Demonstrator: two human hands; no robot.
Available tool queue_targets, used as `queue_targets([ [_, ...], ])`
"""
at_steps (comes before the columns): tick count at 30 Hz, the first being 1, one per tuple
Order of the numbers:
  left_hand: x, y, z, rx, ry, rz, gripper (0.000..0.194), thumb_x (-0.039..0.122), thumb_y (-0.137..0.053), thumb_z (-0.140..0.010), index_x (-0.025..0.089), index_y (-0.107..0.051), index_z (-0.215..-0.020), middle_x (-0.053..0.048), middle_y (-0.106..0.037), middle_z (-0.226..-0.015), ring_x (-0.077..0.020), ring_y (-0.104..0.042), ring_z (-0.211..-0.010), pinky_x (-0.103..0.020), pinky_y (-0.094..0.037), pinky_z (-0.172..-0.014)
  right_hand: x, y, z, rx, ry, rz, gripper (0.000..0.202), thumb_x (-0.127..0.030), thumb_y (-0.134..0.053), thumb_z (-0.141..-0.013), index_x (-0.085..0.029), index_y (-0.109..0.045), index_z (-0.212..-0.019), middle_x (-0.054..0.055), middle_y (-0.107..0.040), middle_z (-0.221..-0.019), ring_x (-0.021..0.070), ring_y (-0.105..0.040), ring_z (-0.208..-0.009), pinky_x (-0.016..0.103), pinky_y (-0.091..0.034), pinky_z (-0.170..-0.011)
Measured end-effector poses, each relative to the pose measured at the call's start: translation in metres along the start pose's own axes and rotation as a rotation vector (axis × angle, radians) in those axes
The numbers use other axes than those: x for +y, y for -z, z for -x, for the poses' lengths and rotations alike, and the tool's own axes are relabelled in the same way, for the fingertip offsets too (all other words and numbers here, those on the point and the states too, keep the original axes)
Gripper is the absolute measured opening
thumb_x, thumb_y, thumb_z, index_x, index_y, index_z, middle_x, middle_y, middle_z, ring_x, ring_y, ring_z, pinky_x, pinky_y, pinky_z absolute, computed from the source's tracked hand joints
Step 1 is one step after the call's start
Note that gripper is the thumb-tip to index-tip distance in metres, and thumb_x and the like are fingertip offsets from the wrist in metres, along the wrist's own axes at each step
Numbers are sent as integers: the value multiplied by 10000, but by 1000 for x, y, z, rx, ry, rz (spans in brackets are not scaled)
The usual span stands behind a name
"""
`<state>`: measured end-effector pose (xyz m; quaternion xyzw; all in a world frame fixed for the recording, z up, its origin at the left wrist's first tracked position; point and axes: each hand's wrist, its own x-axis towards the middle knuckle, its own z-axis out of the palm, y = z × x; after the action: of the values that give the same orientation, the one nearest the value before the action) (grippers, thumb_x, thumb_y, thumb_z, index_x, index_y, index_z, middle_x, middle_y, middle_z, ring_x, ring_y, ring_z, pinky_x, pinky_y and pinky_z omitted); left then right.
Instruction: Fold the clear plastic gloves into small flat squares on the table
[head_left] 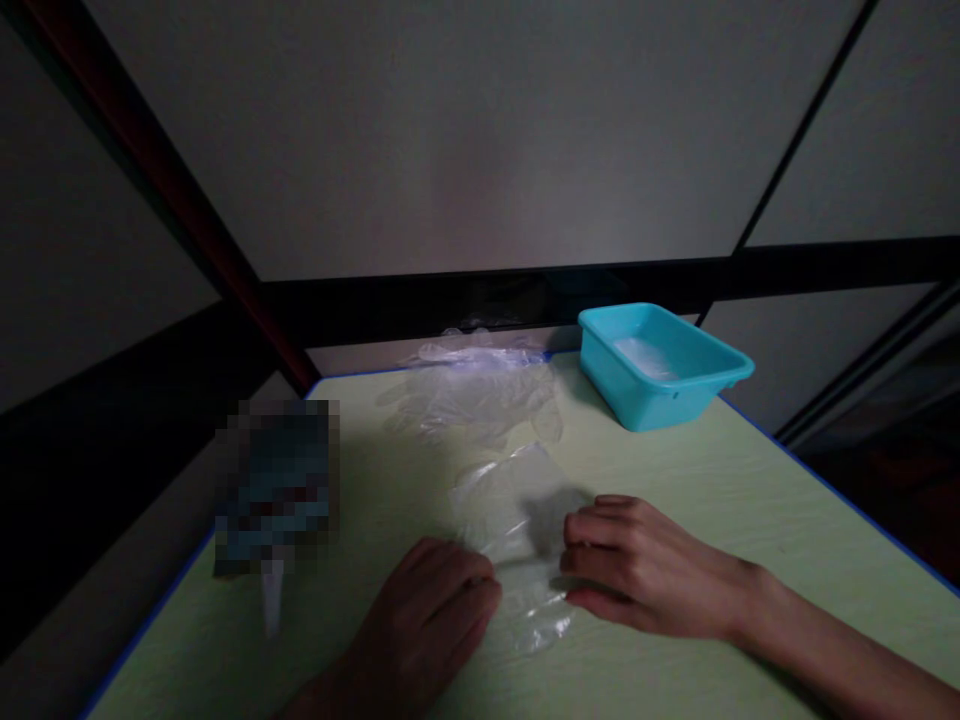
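Our left hand and right hand half-curl by the clear plastic film, grip unclear. We best handle it lightly.

Looks out from the wearer's head, by way of a single head view, forward and down across the pale green surface. Catches the left hand and right hand at close range, low in the view, from above and from the wearer's own side. Centres near the far edge, around the clear gloves, then runs on to the panelled wall across the upper part. Takes in both side edges but cuts off the near one. Sees down into the turquoise basin, farther off on the right.
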<state>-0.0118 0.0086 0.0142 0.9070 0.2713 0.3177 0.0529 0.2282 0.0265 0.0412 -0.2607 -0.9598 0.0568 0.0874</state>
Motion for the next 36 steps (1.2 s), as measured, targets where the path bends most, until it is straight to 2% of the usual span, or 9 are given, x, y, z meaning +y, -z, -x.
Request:
queue_targets([
  [4, 1, 1, 3, 69, 77, -3, 181, 66, -434, -852, 198, -555, -880, -28, -625, -793, -147, -565, -695, -291, -432, -670, -4, -10, -3, 58, -2, 18, 232, -199, -402, -888, -162, -531, -699, 11, -512, -694, 123, -452, -611, 277, -307, -585],
  [10, -6, 1, 6, 256, 198, -106, 190, 87, -494, -804, 210, -547, -939, -36, -623, -850, -166, -595, -770, -280, -475, -706, 1, -12, -3, 217, -191, -195, 181, -142, -423, -842, -149, -555, -719, 19, -498, -673, 117, -471, -607, 232, -329, -563],
  [16, -10, 1, 3, 280, 293, -115, 165, 79, -470, -792, 196, -551, -876, -29, -621, -817, -162, -601, -753, -261, -478, -696, 4, -11, -2, 318, -296, -333, 161, -102, -449, -802, -145, -559, -694, -3, -455, -626, 98, -445, -556, 201, -323, -516],
  [20, -11, 0, 4, 275, 268, -99, 187, 64, -473, -786, 195, -539, -901, -28, -612, -839, -156, -595, -773, -252, -471, -717, 3, -9, -2, 269, -242, -328, 161, -115, -440, -811, -141, -569, -720, 10, -474, -649, 108, -458, -580, 213, -339, -534],
  [25, -10, 0, 5, 251, 280, -106, 192, 63, -467, -789, 195, -530, -913, -34, -605, -847, -158, -596, -780, -259, -477, -728, 9, -5, 2, 68, -64, -277, 173, -196, -442, -867, -157, -583, -775, 25, -518, -718, 126, -489, -663, 243, -363, -615],
  [28, -11, -1, 5, 223, 264, -90, 197, 66, -470, -791, 196, -530, -926, -36, -609, -854, -156, -600, -781, -255, -484, -724, 17, 4, 6, 52, -49, -292, 213, -239, -427, -893, -150, -585, -780, 32, -522, -725, 127, -492, -666, 245, -365, -610],
  [33, -13, -4, 6, 192, 215, -67, 199, 64, -474, -797, 194, -538, -933, -38, -615, -853, -157, -600, -796, -257, -482, -747, 30, 15, 8, 147, -329, -274, 203, -172, -425, -871, -136, -570, -735, 33, -533, -711, 117, -492, -615, 230, -358, -562],
  [36, -13, -4, 6, 158, 230, -39, 180, 65, -467, -804, 190, -543, -909, -40, -613, -844, -157, -598, -790, -256, -483, -739, 33, 13, 8, 127, -493, -228, 164, -162, -460, -836, -141, -559, -708, 25, -541, -679, 112, -470, -559, 221, -323, -507],
])
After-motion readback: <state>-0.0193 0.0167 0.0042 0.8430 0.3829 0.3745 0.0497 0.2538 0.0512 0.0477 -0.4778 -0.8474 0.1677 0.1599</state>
